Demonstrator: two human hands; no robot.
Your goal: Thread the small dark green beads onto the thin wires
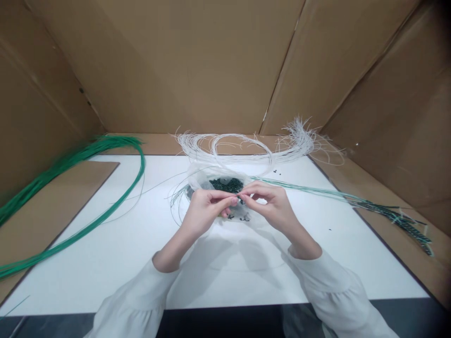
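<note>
In the head view, the bag of dark pieces served as the reference point; from where I stood, it sat at mid-depth on the white tabletop (246, 291), a clear plastic bag (197, 174) with dark pieces (225, 184) inside.

Hands: the left hand (211, 206) and right hand (271, 202) met over the near side of the bag. Each grip was closed, thumb to forefinger, and the fingertips came together at a small dark piece (239, 195). Whether a strand was also pinched there could not be told.

Surroundings: several loose dark pieces (244, 218) lay at the bag's near edge. Green strands (141, 164) looped well to the left of the bag. White strands (243, 141) lay coiled beyond it. Thin green strands (310, 188) ran from behind the right hand to the right of the bag, towards dark-covered ends (405, 221).

Step in hand: by my judgement, this was fine two-handed work on the one small piece, not yet complete. The next move appeared to call for both pinches to be kept light and in line, since a piece that small could slip and drop beside the bag.
</note>
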